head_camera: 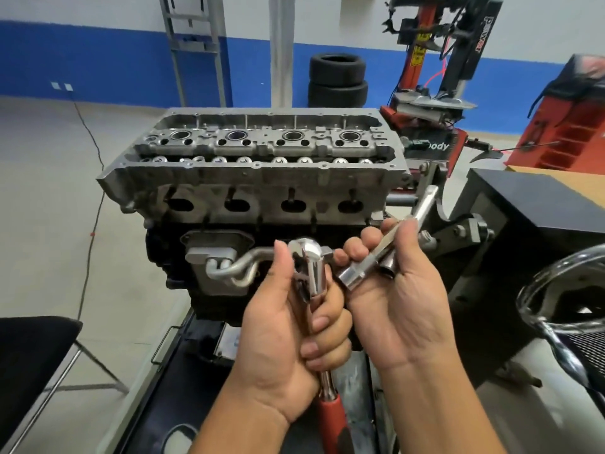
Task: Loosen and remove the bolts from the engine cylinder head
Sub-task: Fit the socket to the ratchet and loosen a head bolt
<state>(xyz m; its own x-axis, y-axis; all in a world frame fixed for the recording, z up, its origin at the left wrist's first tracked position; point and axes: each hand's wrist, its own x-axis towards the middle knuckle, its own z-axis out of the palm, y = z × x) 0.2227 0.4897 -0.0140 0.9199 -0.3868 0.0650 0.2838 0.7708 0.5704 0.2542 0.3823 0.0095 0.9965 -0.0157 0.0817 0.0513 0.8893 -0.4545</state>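
A person stands before an engine on a workshop stand, fitting tooling together ahead of work on the cylinder head (255,152), which sits at the top of the block, just beyond both hands and untouched. The left hand (288,339) is clenched around the shank of a ratchet wrench (312,267), red grip pointing down toward the wearer and chromed head raised. The right hand (396,296) grasps a long extension bar (414,221) between thumb and fingers, with a socket (352,276) at its lower end held just beside the ratchet head and a second socket (388,267) resting against the fingers (whether the drive square is already seated cannot be told from here).

The bolts themselves are hard to pick out among the recesses along the head's top face; none appears removed.

The likely next step is mating extension to ratchet, and the risks start there. A half-seated socket could drop off into one of the open wells or ports. A long extension held off-axis may slip and round a bolt head. The loose second socket could fall from the palm once that hand shifts. Stacked tyres (337,80) and a tyre-changing machine (438,60) stand behind.
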